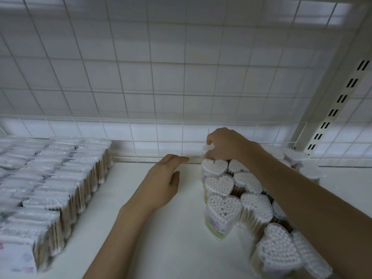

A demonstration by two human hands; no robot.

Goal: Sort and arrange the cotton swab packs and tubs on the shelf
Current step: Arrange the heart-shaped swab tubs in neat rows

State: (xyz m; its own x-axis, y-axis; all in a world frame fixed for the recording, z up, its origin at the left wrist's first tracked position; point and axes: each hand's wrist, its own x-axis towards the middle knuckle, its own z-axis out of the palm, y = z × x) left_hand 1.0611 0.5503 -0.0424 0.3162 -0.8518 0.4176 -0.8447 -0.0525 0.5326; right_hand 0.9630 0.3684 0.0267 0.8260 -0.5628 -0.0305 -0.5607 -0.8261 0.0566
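Observation:
Several clear heart-shaped tubs (223, 206) of white-tipped cotton swabs stand in rows on the right of the white shelf (161, 228). At the back of those rows my right hand (227, 144) curls its fingers round the rearmost tub (206, 149), which is mostly hidden by the hand. My left hand (163, 182) hovers over the bare middle of the shelf, fingers relaxed and holding nothing. Flat cotton swab packs (60, 178) with wooden sticks stand packed in rows on the left.
A white wire grid (153, 87) forms the back wall, with a low wire rail (141, 140) along the shelf's rear edge. A slotted white upright (342, 99) rises at the right. More tubs (298, 158) sit at the far right behind my right arm.

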